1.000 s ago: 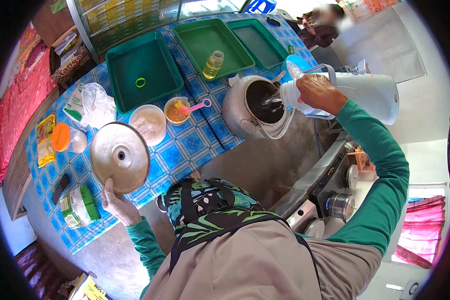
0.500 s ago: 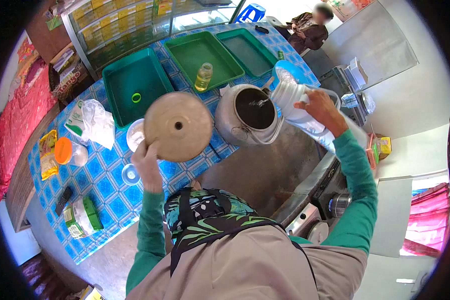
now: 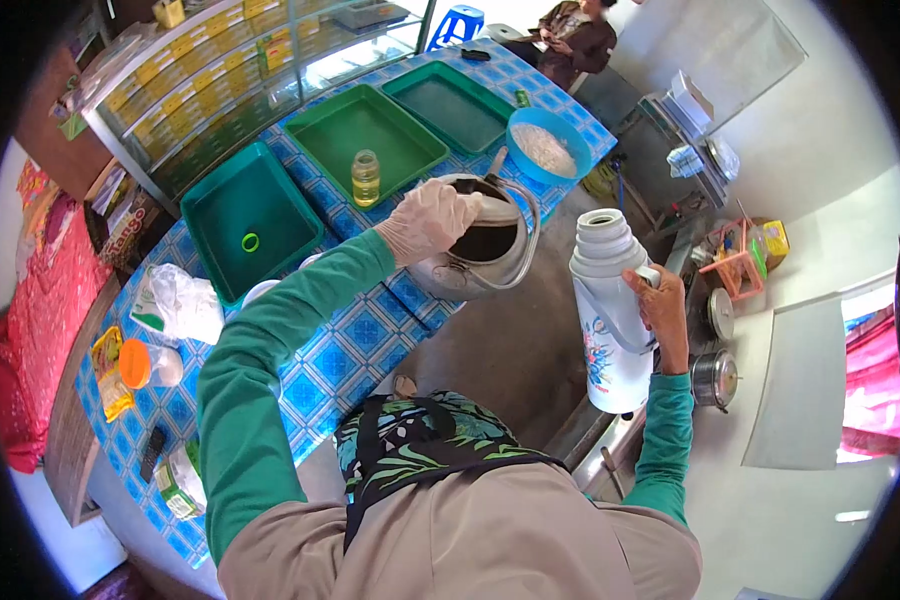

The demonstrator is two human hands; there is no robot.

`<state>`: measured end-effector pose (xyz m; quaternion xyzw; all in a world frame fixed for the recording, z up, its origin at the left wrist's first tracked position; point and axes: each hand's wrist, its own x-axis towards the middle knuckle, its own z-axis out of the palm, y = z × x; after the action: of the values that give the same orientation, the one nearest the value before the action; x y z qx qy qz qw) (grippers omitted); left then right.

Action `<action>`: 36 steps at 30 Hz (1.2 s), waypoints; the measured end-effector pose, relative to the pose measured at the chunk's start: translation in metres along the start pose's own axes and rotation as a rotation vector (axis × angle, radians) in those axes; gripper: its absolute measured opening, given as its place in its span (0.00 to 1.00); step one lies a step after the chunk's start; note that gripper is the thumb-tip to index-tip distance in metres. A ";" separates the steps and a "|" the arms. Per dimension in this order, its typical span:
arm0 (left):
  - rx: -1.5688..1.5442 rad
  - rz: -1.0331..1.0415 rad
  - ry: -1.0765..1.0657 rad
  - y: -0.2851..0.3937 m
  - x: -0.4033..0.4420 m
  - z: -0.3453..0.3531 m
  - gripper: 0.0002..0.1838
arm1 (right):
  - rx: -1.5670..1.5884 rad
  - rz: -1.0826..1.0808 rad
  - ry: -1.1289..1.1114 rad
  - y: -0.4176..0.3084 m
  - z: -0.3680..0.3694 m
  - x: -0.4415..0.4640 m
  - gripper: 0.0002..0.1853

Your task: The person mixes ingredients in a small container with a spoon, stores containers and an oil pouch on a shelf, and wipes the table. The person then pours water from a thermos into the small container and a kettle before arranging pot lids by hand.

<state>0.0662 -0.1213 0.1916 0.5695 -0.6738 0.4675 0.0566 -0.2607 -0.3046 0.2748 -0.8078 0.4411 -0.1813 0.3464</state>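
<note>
My left hand (image 3: 430,222), in a thin glove, is closed on the kettle lid (image 3: 494,210), which is seen nearly edge-on. The lid is tilted over the mouth of the large grey metal kettle (image 3: 460,280), covering part of the dark opening. The kettle sits at the table's edge with its bail handle leaning to the right. On the other side, my right hand (image 3: 660,308) grips the handle of a white flower-patterned thermos flask (image 3: 610,340). The flask is upright, apart from the kettle, and its top is uncapped.
Green trays (image 3: 370,125) line the back of the blue-checked table (image 3: 355,340), with a jar of yellow liquid (image 3: 366,180) near them. A blue basin (image 3: 547,150) holds white contents. An orange-lidded jar (image 3: 136,363) stands left. A person (image 3: 576,45) sits beyond the table; a pot (image 3: 715,378) is right.
My right hand has turned the thermos from pouring to upright and drawn it away from the kettle. My left hand has carried the lid rightward to the kettle's mouth.
</note>
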 end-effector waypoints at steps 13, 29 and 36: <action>-0.655 -0.187 -0.151 0.058 0.008 0.031 0.31 | 0.138 0.253 0.245 0.079 -0.001 -0.050 0.17; -0.968 -0.573 -0.131 0.091 0.014 0.038 0.24 | 0.220 0.609 0.279 0.153 0.107 -0.180 0.18; -0.922 -0.352 -0.187 0.076 0.012 0.037 0.17 | 0.287 0.750 0.322 0.160 0.170 -0.288 0.20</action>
<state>0.0169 -0.1626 0.1355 0.6298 -0.7062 0.0515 0.3195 -0.4099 -0.0545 0.0449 -0.4967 0.7228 -0.2261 0.4239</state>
